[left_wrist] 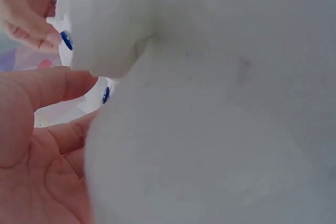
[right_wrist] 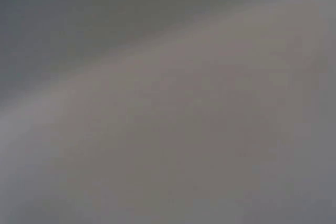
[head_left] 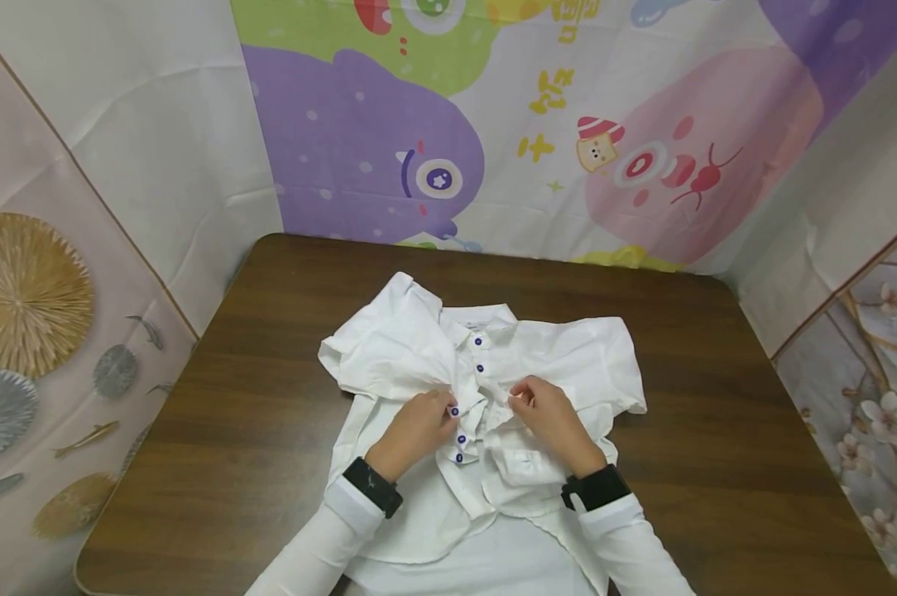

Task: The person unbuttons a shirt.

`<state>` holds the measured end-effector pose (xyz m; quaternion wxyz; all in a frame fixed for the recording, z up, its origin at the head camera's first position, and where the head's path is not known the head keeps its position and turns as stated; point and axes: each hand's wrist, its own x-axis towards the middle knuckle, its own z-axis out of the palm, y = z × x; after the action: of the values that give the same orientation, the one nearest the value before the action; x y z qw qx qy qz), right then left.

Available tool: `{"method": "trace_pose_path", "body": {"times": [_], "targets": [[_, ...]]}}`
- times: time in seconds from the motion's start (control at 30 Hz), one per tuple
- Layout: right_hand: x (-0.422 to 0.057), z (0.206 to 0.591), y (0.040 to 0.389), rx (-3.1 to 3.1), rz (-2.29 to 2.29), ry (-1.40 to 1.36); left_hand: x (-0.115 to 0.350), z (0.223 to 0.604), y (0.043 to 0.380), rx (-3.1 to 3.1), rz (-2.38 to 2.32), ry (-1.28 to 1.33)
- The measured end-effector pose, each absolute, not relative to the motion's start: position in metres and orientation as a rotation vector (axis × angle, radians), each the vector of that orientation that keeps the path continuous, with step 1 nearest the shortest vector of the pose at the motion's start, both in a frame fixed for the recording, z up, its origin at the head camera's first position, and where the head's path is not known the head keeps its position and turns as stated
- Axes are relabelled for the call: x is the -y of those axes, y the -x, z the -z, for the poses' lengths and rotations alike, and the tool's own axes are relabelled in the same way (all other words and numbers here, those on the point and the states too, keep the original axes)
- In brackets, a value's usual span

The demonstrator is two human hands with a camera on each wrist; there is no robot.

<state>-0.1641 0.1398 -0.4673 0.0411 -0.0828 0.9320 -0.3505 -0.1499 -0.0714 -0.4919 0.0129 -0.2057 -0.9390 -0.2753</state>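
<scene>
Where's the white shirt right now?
Lower centre of the head view: the white shirt lies on the brown table, collar toward the cartoon backdrop, left grip and right grip both at its front.

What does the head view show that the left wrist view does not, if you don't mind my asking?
Only the head view shows the brown table and the black wristbands.

Only the left wrist view shows the left hand close up, with its palm creases.

Both show that hand, the right hand, the white shirt and blue buttons.
</scene>
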Motion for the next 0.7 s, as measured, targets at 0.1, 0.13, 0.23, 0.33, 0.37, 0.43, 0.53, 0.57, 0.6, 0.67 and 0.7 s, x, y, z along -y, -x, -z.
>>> {"method": "trace_pose_path", "body": {"times": [0.1,0.13,0.23,0.33,0.37,0.43,0.53,0.57,0.6,0.67,0.7], "targets": [[-0.134,0.462,0.169,-2.877,1.066,0.294,0.071,0.491,0.151,2.950,0.879,0.645],[-0.131,0.461,0.172,-2.888,1.057,0.302,0.070,0.491,0.151,2.963,0.888,0.641],[-0.122,0.458,0.178,-2.924,1.013,0.317,0.070,0.491,0.152,2.988,0.898,0.634],[-0.112,0.458,0.186,-2.956,0.945,0.315,0.069,0.489,0.152,3.013,0.922,0.620],[-0.109,0.458,0.188,-2.964,0.917,0.316,0.069,0.489,0.152,3.023,0.923,0.621],[-0.103,0.462,0.192,-2.988,0.840,0.323,0.069,0.488,0.152,3.046,0.938,0.611],[-0.095,0.467,0.196,-3.024,0.715,0.331,0.069,0.487,0.152,3.076,0.951,0.605],[-0.093,0.469,0.198,-3.045,0.672,0.342,0.069,0.487,0.152,3.083,0.948,0.605],[-0.091,0.471,0.198,-3.070,0.627,0.350,0.069,0.487,0.152,3.092,0.956,0.598],[-0.089,0.475,0.199,-3.115,0.564,0.363,0.069,0.486,0.152,3.106,0.954,0.597],[-0.088,0.476,0.200,-3.138,0.546,0.366,0.069,0.486,0.152,3.112,0.956,0.596]]}}
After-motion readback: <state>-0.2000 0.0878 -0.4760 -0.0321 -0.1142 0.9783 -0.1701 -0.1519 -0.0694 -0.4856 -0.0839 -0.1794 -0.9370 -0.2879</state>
